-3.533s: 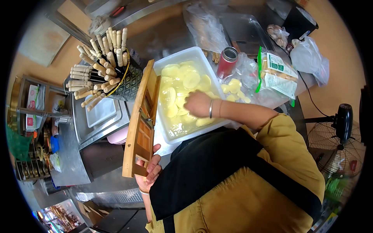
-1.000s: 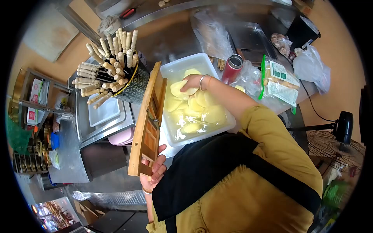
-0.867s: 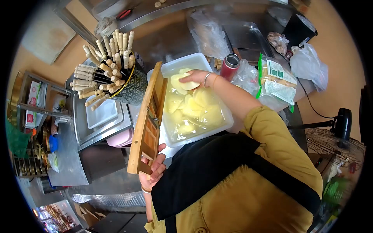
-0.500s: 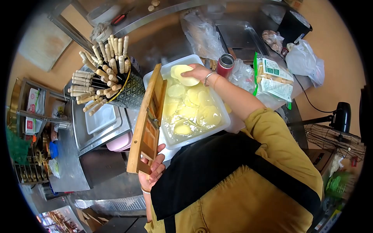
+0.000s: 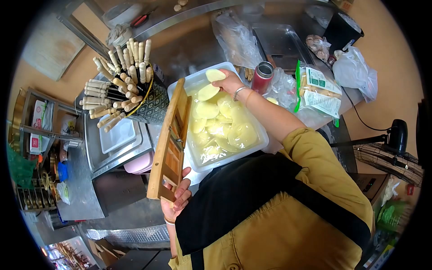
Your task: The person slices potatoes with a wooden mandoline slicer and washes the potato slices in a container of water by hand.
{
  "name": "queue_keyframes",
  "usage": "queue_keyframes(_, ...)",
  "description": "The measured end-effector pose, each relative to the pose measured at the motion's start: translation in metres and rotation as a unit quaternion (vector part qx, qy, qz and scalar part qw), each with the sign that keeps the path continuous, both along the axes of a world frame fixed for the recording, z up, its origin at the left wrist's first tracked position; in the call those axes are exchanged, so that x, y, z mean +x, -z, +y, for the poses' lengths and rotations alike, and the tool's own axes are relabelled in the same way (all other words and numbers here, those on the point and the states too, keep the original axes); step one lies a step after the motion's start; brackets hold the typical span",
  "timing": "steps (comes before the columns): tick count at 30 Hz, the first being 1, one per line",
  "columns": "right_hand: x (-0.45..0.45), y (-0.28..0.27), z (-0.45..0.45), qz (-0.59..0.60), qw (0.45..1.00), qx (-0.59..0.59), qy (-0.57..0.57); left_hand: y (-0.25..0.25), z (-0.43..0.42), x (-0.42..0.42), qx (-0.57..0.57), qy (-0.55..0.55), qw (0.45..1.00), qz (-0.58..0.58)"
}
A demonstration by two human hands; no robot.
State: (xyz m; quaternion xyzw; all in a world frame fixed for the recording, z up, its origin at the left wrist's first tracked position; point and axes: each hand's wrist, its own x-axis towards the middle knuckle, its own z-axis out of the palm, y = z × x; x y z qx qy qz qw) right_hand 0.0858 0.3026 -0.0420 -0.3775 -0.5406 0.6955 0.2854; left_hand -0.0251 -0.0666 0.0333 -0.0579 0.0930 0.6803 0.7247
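I see the right hand [image 5: 229,83] pinching a pale slice [image 5: 215,74] over the tub [image 5: 200,166] at twelve o'clock; the wooden frame [image 5: 166,139], long axis near six-to-twelve, lies seven o'clock from those fingertips; the left hand [image 5: 179,197] grips its base.

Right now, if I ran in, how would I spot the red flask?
Find the big white tub of yellow slices in water. Right of its far end, beside the right hand, stands the flask. Its neighbours are clear plastic bags; it alone is red and round.
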Motion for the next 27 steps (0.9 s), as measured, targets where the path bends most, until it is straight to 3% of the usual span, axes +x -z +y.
queue_keyframes(5, 0.003, -0.006, -0.001, 0.027, 0.997, 0.035, -0.062, -0.001, 0.002, 0.001, 0.000, -0.003, 1.000, -0.004)
queue_keyframes(7, 0.009, -0.008, 0.000, -0.245, 0.950, 0.184, -0.067, -0.001, 0.002, 0.000, -0.006, -0.009, 1.000, -0.011)
queue_keyframes(11, 0.031, 0.026, -0.016, -0.342, 0.916, 0.183, -0.100, 0.003, 0.001, -0.003, -0.011, -0.001, 1.000, -0.010)
queue_keyframes(13, 0.032, 0.043, -0.039, -0.434, 0.858, 0.227, -0.153, 0.002, 0.002, -0.002, -0.007, -0.007, 1.000, -0.009)
queue_keyframes(17, 0.014, 0.068, -0.048, -0.464, 0.844, 0.259, -0.071, 0.002, 0.001, -0.003, -0.007, -0.001, 1.000, -0.017)
queue_keyframes(19, 0.006, 0.069, -0.039, -0.303, 0.950, 0.064, -0.037, 0.001, 0.000, -0.002, -0.009, -0.004, 1.000, -0.026)
queue_keyframes(20, 0.005, 0.045, -0.043, -0.123, 0.980, -0.152, -0.036, 0.002, 0.000, -0.002, -0.010, -0.003, 1.000, -0.027)
queue_keyframes(21, 0.001, 0.041, -0.043, -0.124, 0.980, -0.153, -0.036, 0.002, -0.001, -0.003, -0.006, 0.000, 1.000, -0.024)
queue_keyframes(23, -0.007, 0.038, -0.040, -0.040, 0.962, -0.271, 0.016, 0.003, -0.004, -0.003, -0.003, -0.001, 1.000, -0.022)
queue_keyframes(25, -0.007, 0.029, -0.039, -0.003, 0.963, -0.268, -0.005, 0.001, -0.005, -0.003, -0.008, -0.004, 1.000, -0.018)
queue_keyframes(27, 0.001, 0.014, -0.035, 0.040, 0.971, -0.214, -0.098, 0.000, -0.006, -0.004, -0.009, -0.005, 1.000, -0.014)
